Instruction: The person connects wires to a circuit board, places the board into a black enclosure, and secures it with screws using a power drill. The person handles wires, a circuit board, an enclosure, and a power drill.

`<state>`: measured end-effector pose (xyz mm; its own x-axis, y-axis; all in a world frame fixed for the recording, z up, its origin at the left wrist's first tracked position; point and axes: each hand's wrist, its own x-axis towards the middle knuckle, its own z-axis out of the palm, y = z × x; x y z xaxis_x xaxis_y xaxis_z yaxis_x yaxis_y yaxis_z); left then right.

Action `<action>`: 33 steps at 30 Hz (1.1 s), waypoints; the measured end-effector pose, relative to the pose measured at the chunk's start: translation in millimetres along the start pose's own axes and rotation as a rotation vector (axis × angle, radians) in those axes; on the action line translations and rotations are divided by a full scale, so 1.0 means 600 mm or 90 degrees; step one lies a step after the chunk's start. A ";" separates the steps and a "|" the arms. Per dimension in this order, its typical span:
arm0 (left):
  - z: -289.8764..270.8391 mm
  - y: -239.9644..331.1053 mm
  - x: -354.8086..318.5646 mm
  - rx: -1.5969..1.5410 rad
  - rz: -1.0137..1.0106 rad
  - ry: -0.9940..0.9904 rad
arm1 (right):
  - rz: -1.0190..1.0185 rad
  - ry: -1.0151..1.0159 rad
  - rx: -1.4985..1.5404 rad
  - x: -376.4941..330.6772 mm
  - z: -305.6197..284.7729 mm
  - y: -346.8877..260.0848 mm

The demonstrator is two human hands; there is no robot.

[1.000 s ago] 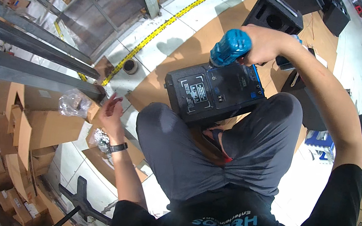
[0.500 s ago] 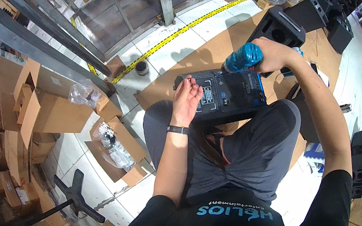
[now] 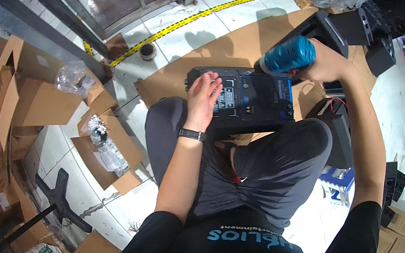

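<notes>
A black speaker cabinet (image 3: 264, 99) lies across my lap side, its blue-edged back panel with sockets facing up. My right hand (image 3: 327, 64) grips a teal cordless drill (image 3: 291, 55) from the right. The drill's nose points left and down at the panel's far edge; whether its bit touches there is hidden. Palm up over the panel's left end, my left hand (image 3: 201, 97) has loosely curled fingers with gaps between them. Nothing shows in that palm. Around the left wrist is a dark band (image 3: 191, 134).
Cardboard sheeting (image 3: 168, 77) lies under the cabinet. More black speakers (image 3: 335, 130) stand to the right and far right. At left, an open carton (image 3: 128, 149) holds bagged parts, near a black stand base (image 3: 63, 200). A tape roll (image 3: 147, 51) sits by the yellow floor tape (image 3: 175, 27).
The whole view has shifted, with the cartons now farther left. My right hand and the drill have moved up and right, and the drill looks larger. The left hand's fingers are curled slightly more.
</notes>
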<state>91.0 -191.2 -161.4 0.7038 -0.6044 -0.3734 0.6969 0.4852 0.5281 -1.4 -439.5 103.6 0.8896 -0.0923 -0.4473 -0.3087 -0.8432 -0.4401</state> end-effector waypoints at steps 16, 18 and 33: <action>0.016 -0.003 -0.009 -0.075 -0.068 -0.098 | -0.306 0.169 0.036 -0.169 -0.007 -0.003; 0.016 0.003 -0.013 -0.127 -0.079 -0.134 | -0.245 0.149 0.086 -0.178 0.014 -0.004; 0.006 0.023 -0.020 -0.265 -0.083 -0.217 | -0.197 0.182 0.080 -0.185 0.065 -0.009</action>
<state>91.7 -179.7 -146.8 0.5714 -0.8130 -0.1118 0.8198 0.5595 0.1220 -111.6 -403.9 125.5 0.9985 -0.0031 -0.0544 -0.0361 -0.7853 -0.6181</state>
